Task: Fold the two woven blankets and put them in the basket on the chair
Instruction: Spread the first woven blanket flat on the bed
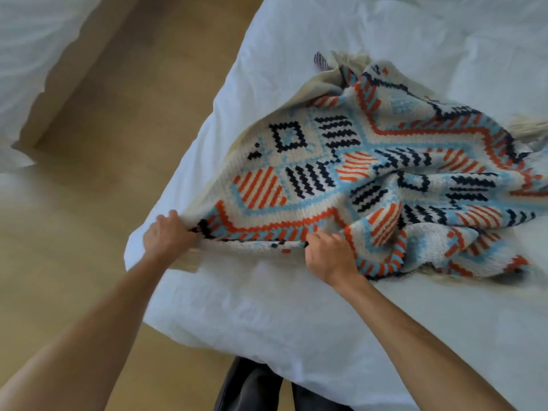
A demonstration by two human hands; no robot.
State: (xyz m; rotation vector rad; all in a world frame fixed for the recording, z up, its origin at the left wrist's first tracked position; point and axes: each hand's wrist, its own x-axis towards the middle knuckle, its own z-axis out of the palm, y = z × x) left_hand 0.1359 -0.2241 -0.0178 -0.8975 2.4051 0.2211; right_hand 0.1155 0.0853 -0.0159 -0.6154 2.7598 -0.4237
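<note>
One left hand (168,236), one right hand (331,256), one blanket (364,176).

We reach forward with both arms bare, our left forearm (89,336) rising from the lower left corner and our right forearm (421,333) from the lower right, the two drawing closer toward the hands. Our left hand (169,234) shows its back, its fingers curled down and gripping the edge of the blanket (326,161). Our right hand (330,253), apart from it and slightly nearer to us, is also back-up, its fingers bent and pinching the same edge. Both wrists run nearly straight.
</note>
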